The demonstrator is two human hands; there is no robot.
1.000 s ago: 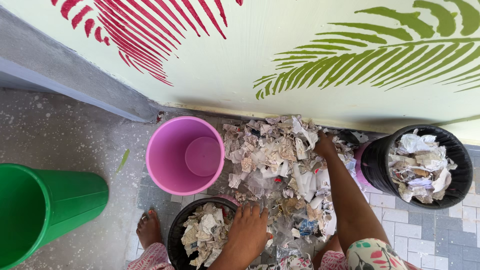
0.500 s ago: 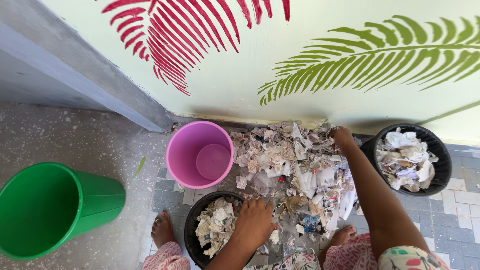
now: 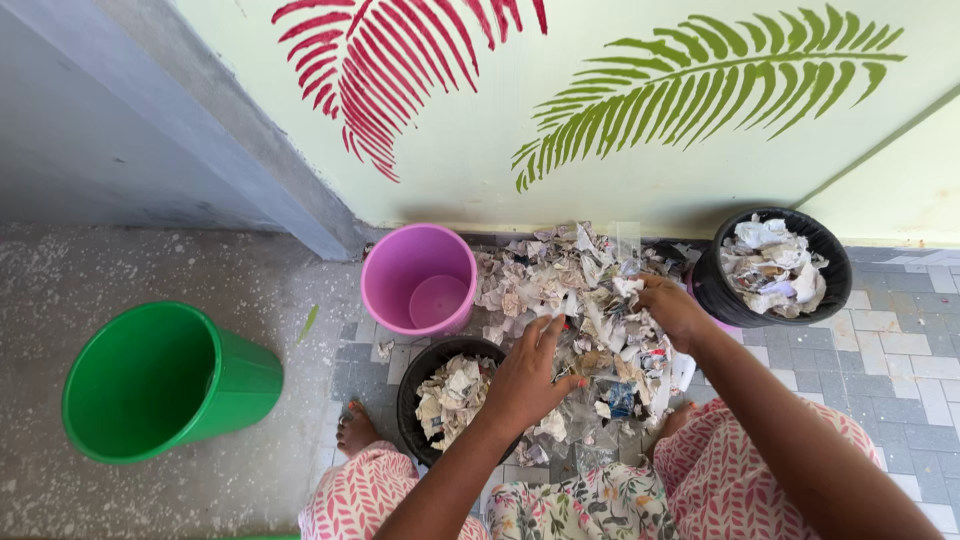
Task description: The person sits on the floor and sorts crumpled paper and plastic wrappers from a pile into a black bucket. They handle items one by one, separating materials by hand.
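Lower centre of the frame, the left hand (image 3: 527, 380) hovered, fingers spread, beside the black paper-filled bin (image 3: 447, 398). The heap of crumpled paper scraps (image 3: 580, 305) lay mid-frame; the right hand (image 3: 668, 308) pinched one. Better to lift single pieces cleanly, I judged.

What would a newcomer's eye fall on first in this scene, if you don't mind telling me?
Most striking is the heap of torn paper scraps on the tiled floor against the wall, with the left hand and right hand both in it. Around it stand a pink bucket, empty, two black bins holding scraps, near and right, and a green bucket off to the left.
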